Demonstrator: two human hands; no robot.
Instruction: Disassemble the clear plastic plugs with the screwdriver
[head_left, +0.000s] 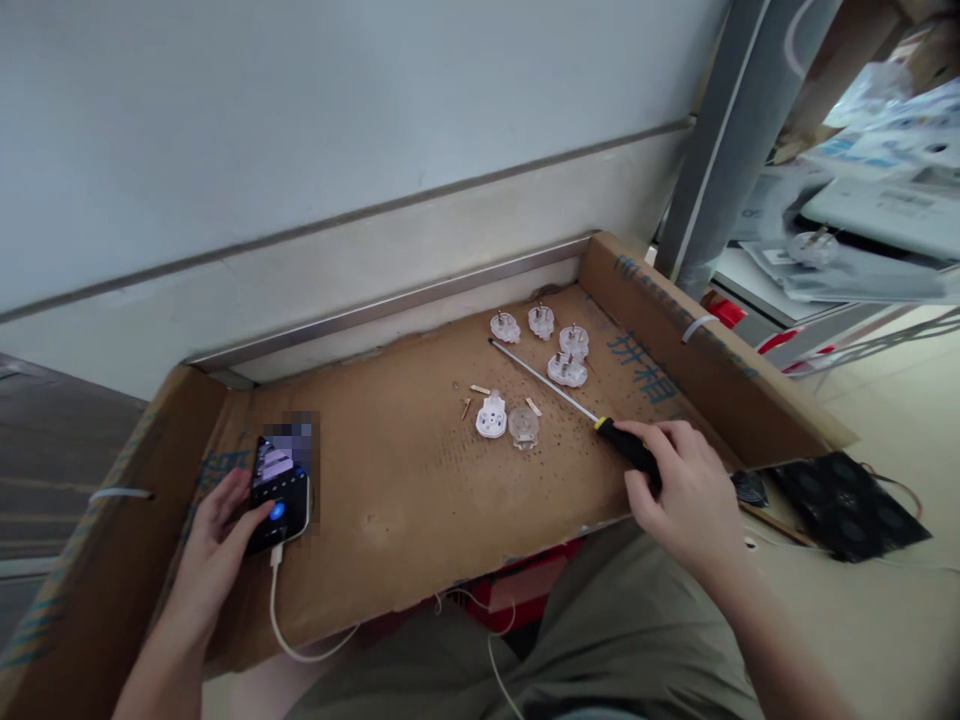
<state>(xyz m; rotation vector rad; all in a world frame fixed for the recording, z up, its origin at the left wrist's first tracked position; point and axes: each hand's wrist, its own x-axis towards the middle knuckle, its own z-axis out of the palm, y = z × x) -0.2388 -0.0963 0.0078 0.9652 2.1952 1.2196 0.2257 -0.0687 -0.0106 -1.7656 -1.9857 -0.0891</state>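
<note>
1. Head view: the right hand (679, 490) has its fingers curled tight around the black handle of a screwdriver (570, 400), whose shaft lies across the cardboard tray (390, 500) towards the white plugs (551, 345).
2. Same view: the left hand (217, 535) cups a phone (279, 492) at the tray's left end, thumb resting on its screen; a white cable (281, 620) hangs from the phone.

— Where's the left hand (217, 535)?
— Low at the near left, forearm rising from the bottom edge; fingers curled, thumb stretched inward and pressed flat.
— And the right hand (686, 490)?
— Near right, forearm slanting in from the lower right corner — fingers folded into a closed grip, knuckles up, wrist straight.
</note>
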